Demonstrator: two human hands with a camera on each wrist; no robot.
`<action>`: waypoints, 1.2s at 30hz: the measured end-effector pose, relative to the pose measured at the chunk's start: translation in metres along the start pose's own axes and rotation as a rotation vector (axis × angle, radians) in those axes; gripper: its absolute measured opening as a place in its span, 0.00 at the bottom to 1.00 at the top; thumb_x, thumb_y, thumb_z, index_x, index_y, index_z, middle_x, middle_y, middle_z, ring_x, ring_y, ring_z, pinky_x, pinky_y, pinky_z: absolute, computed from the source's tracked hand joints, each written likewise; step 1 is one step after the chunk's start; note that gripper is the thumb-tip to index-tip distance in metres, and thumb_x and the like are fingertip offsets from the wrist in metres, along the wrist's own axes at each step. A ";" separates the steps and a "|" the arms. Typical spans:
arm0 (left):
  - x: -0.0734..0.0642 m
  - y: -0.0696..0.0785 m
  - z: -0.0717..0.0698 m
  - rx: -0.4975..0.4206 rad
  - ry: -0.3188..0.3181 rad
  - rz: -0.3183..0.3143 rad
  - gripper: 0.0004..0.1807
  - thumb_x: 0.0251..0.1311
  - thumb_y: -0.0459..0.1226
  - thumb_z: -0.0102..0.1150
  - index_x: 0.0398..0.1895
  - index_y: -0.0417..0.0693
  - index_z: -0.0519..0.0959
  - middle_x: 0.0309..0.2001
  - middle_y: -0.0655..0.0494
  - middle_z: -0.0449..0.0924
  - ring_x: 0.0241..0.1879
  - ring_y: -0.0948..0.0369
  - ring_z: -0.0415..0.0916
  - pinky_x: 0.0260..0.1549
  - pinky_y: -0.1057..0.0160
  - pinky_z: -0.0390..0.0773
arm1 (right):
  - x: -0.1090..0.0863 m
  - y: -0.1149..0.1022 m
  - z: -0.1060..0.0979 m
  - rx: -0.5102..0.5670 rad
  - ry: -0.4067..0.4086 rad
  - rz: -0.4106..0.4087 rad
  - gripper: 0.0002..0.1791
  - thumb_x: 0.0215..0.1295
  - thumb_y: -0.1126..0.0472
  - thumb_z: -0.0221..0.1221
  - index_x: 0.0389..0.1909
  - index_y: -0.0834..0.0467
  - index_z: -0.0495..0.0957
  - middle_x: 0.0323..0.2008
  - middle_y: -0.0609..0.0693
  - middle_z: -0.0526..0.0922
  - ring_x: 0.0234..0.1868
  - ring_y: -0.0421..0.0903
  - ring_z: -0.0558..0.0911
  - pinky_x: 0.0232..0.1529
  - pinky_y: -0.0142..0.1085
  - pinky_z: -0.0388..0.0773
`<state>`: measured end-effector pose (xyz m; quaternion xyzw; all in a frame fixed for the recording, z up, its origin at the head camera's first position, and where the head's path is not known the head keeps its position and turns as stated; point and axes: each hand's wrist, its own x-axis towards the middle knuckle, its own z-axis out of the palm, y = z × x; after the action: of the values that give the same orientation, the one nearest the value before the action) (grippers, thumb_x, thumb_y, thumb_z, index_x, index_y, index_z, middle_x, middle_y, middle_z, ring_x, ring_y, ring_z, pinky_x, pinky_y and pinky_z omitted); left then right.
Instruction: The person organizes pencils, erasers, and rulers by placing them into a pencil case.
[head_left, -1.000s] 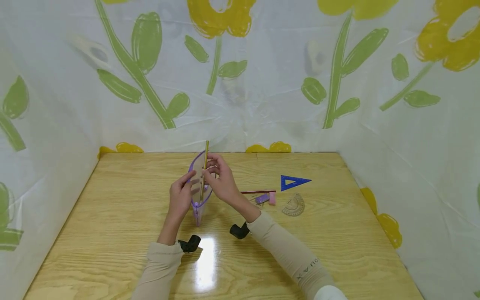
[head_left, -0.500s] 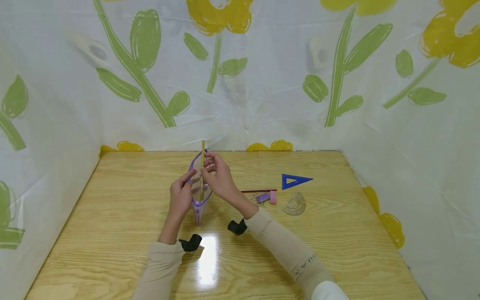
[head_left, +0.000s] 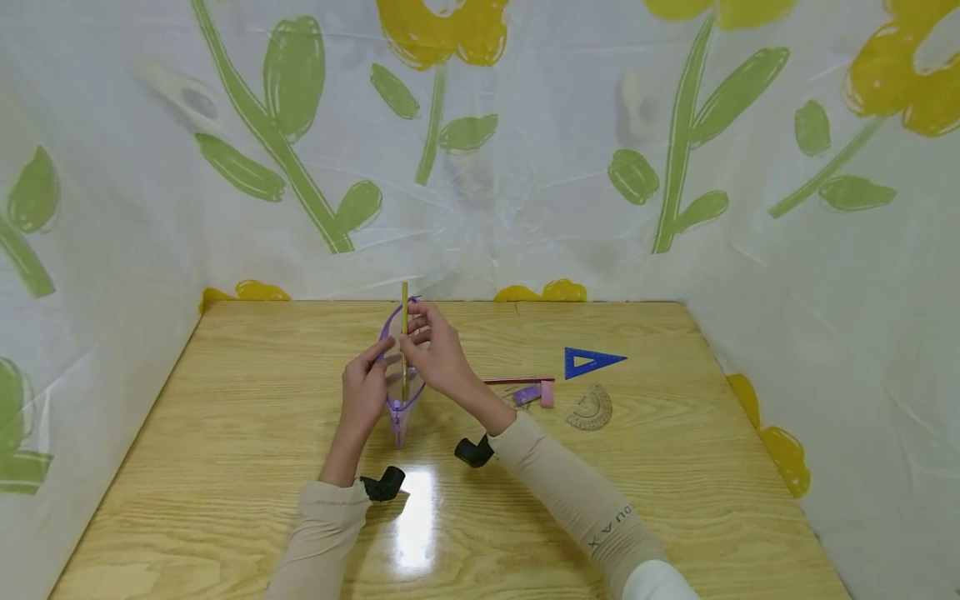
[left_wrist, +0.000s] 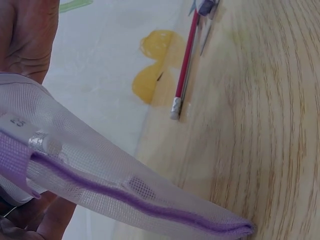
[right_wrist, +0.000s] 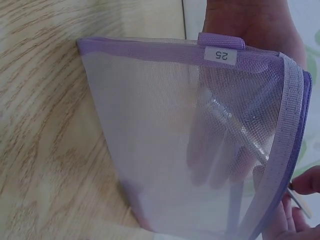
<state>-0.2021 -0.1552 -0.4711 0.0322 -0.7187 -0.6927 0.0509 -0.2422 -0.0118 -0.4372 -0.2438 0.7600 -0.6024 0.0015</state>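
A see-through mesh pouch [right_wrist: 155, 130] with purple edging stands on the table, its zipper mouth facing up. My left hand [head_left: 363, 392] grips the pouch at its left side; in the right wrist view its fingers show through the mesh. With thumb and fingertips, my right hand [head_left: 442, 358] pinches a thin gold-coloured pencil [head_left: 405, 312]. The pencil stands nearly upright, its lower part inside the pouch and its upper end rising above the mouth. Through the mesh, the right wrist view shows the pencil's silvery ferrule [right_wrist: 235, 125].
Right of the pouch lie a red pencil [head_left: 521, 381], a purple eraser [head_left: 527, 395] and a pink block [head_left: 547, 393]. Further right are a blue set square [head_left: 588, 362] and a clear protractor [head_left: 590, 407]. A flowered white cloth [head_left: 555, 167] walls the table's back and sides.
The pencil has tilted from a slight rightward lean to nearly upright, its top shifting left. Both hands keep their holds and have barely moved.
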 end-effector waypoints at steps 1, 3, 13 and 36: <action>0.000 0.000 0.000 0.002 0.000 -0.001 0.26 0.75 0.28 0.32 0.72 0.31 0.66 0.72 0.41 0.68 0.65 0.43 0.74 0.56 0.60 0.85 | 0.000 0.000 0.000 0.002 0.000 0.003 0.24 0.72 0.70 0.56 0.67 0.65 0.66 0.48 0.63 0.76 0.46 0.58 0.84 0.33 0.33 0.88; 0.000 0.000 0.000 0.004 0.003 -0.005 0.26 0.75 0.28 0.32 0.72 0.31 0.67 0.72 0.41 0.68 0.64 0.43 0.74 0.55 0.63 0.85 | 0.001 0.000 0.001 0.001 -0.002 0.010 0.24 0.72 0.70 0.56 0.67 0.64 0.66 0.49 0.63 0.76 0.46 0.58 0.84 0.33 0.34 0.89; -0.001 -0.001 -0.001 0.017 0.008 0.000 0.26 0.75 0.28 0.32 0.72 0.31 0.67 0.72 0.39 0.68 0.64 0.42 0.74 0.57 0.56 0.84 | 0.001 -0.001 0.003 0.064 -0.025 0.049 0.25 0.72 0.72 0.52 0.68 0.65 0.64 0.50 0.66 0.75 0.43 0.57 0.83 0.41 0.52 0.90; -0.001 -0.003 -0.005 -0.036 0.007 -0.006 0.25 0.75 0.25 0.32 0.70 0.30 0.68 0.72 0.41 0.68 0.66 0.43 0.73 0.58 0.58 0.82 | -0.019 0.016 -0.035 0.176 0.031 -0.118 0.22 0.73 0.71 0.56 0.66 0.67 0.69 0.52 0.70 0.78 0.51 0.67 0.80 0.52 0.50 0.88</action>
<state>-0.2008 -0.1598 -0.4737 0.0358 -0.7059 -0.7055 0.0518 -0.2415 0.0298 -0.4474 -0.2779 0.6883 -0.6696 -0.0244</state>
